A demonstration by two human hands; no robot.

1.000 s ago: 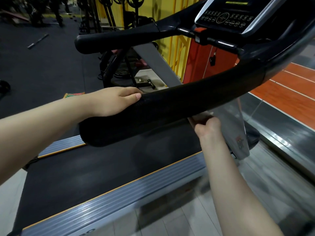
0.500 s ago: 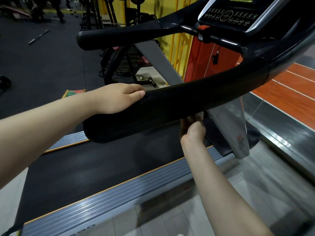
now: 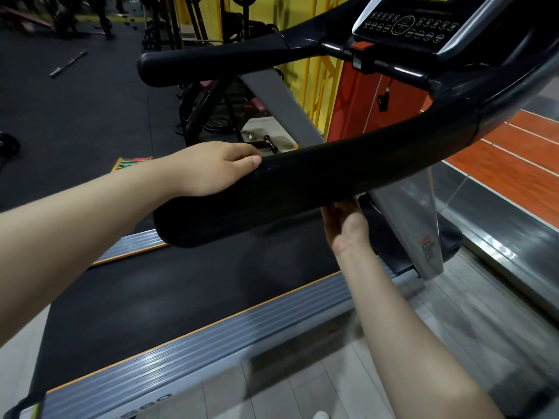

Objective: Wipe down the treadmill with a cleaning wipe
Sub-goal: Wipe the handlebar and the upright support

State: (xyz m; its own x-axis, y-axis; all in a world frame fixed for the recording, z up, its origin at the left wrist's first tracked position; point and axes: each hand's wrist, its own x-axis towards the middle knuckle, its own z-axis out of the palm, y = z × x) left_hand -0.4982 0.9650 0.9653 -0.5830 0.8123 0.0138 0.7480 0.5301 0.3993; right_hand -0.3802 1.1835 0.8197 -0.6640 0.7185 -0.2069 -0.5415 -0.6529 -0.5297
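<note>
The treadmill's thick black near handrail (image 3: 348, 173) runs across the middle of the view, above the black belt (image 3: 181, 291). My left hand (image 3: 211, 169) rests against the rail's far upper side near its free end, with the fingers lying straight along it. My right hand (image 3: 346, 226) reaches up under the rail beside the grey upright (image 3: 414, 219). Its fingertips are pressed to the underside and hidden in shadow. No cleaning wipe shows in this frame. The console (image 3: 411, 25) with its buttons sits at the top right.
The far handrail (image 3: 217, 63) crosses above. Grey side rails (image 3: 193, 355) with orange trim flank the belt. Weight racks and plates (image 3: 211, 116) stand behind on the dark gym floor. A red track strip (image 3: 508, 149) lies to the right, and pale floor tiles (image 3: 317, 385) are below.
My right hand has slid left along the underside of the near handrail, away from the grey upright. My left hand has stayed on the rail.
</note>
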